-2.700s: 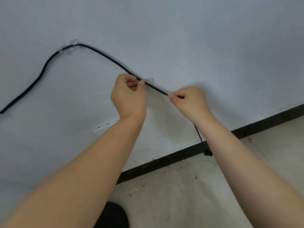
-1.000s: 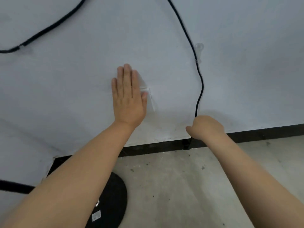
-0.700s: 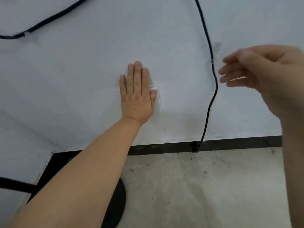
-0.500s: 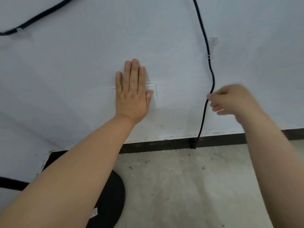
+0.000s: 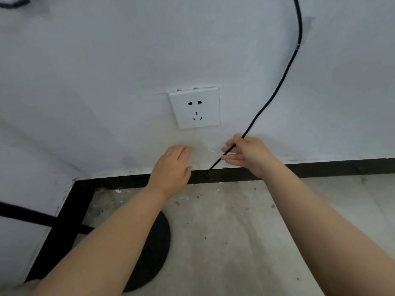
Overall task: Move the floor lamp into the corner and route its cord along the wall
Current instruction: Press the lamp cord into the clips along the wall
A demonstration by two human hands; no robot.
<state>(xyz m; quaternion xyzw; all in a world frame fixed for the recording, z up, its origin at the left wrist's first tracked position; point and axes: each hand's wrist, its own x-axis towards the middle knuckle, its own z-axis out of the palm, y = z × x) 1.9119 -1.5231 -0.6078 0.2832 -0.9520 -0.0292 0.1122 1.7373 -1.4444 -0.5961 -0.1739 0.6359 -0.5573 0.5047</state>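
A thin black cord (image 5: pixel 284 75) runs down the white wall from the top right, held by a clear clip (image 5: pixel 304 30), and slants to the black baseboard (image 5: pixel 320 169). My right hand (image 5: pixel 248 154) pinches the cord low on the wall, just above the baseboard. My left hand (image 5: pixel 173 165) hovers flat near the wall below the white socket (image 5: pixel 196 106), fingers loosely together, holding nothing. The lamp's round black base (image 5: pixel 154 253) sits on the floor near the corner, partly hidden by my left forearm. The cord's end by the baseboard is hard to make out.
The corner of the room (image 5: pixel 74 180) lies at lower left, where the black baseboard turns. A black bar (image 5: pixel 25 214), perhaps the lamp pole, crosses the left edge. Another stretch of black cord (image 5: pixel 15 2) shows at top left. Grey concrete floor (image 5: pixel 245 231) spreads below.
My left hand has come off the socket and dropped below it, uncovering the plate. My right hand has gone down and taken the cord near the baseboard, pulling it leftward.
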